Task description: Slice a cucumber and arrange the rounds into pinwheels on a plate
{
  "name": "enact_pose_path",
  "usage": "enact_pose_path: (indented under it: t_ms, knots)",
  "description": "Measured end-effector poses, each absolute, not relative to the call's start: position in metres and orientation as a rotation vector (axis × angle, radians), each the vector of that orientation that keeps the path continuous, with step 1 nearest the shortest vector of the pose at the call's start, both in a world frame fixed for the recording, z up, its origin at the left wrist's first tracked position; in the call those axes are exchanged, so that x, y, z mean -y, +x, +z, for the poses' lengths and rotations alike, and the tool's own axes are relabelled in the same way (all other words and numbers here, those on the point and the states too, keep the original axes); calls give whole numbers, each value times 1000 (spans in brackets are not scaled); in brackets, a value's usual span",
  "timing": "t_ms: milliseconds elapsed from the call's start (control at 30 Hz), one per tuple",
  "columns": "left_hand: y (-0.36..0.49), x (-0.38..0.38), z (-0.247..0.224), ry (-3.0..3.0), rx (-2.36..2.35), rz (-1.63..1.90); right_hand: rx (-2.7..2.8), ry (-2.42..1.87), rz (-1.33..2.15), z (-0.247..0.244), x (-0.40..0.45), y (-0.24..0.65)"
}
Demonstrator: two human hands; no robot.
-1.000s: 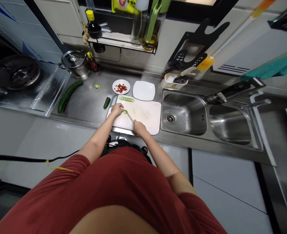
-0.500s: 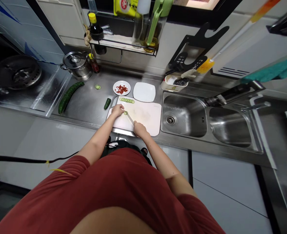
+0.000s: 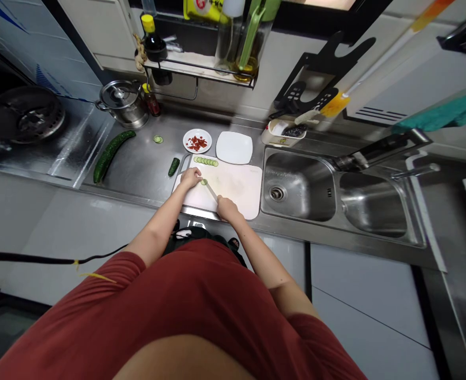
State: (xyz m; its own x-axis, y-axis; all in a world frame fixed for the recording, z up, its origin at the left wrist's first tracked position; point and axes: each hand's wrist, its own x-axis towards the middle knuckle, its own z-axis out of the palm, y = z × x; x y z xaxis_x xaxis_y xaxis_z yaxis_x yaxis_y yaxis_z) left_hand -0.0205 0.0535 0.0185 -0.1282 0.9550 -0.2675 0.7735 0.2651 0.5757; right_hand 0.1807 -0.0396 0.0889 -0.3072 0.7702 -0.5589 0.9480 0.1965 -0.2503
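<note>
My right hand point(image 3: 228, 209) is closed around the handle of a knife point(image 3: 211, 190). Its blade points up and to the left over a white cutting board point(image 3: 240, 190). A cucumber slice point(image 3: 203, 181) is at the blade's tip. Beside that slice is my left hand point(image 3: 191, 178), its fingers curled and drawn together; what they hold, if anything, is too small to make out. A row of cucumber slices point(image 3: 206, 161) lies overlapping along the board's far edge. Left of the board rests a short cucumber piece point(image 3: 173, 167) on the steel counter.
Behind the board stand a plate of chopped red pieces point(image 3: 197, 150) and a white square plate point(image 3: 234, 148). A long cucumber point(image 3: 112, 154) and a few slices point(image 3: 158, 139) lie leftward, near a lidded pot point(image 3: 125, 105). The double sink point(image 3: 300, 184) adjoins the board's right side.
The view has shifted very slightly. Both hands, the knife and the slice at its tip stay in nearly the same place on the board.
</note>
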Motion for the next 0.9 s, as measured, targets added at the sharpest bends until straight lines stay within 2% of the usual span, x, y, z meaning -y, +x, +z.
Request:
enact_pose_path:
  t_ms: [900]
  knots:
    - [-18, -49, 23, 1584, -1969, 395, -2143, 1609, -803, 90, 59, 197]
